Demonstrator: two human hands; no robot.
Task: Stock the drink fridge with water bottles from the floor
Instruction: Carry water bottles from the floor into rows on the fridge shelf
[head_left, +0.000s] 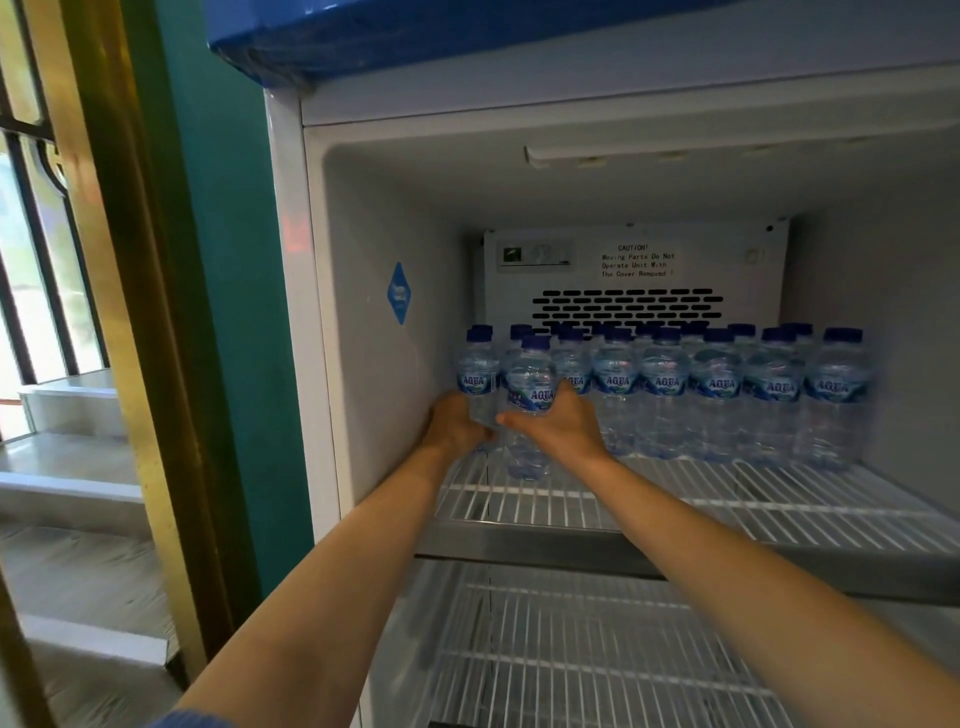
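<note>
Lower wire shelf (597, 660) nearest, bare of bottles where visible. Both bare forearms reach up and in over the front rail of the upper wire shelf (727, 499) of the drink fridge (291, 312). Right hand (563, 423) wraps an Aqua water bottle (530, 395) at its waist, thumb on the left side, fingers curled around the right side; the bottle stands upright, base on the upper shelf, slightly ahead of the row. Left hand (457, 423) is closed around the lower part of the leftmost bottle (478, 374), next to the fridge's left inner wall; its fingers are mostly hidden behind the bottle. Behind, a row of blue-capped Aqua bottles (727, 389) stands across the shelf, more caps showing in a second row behind. Farthest, the rear fan cover (634, 275) with vent slots and a caution label.
</note>
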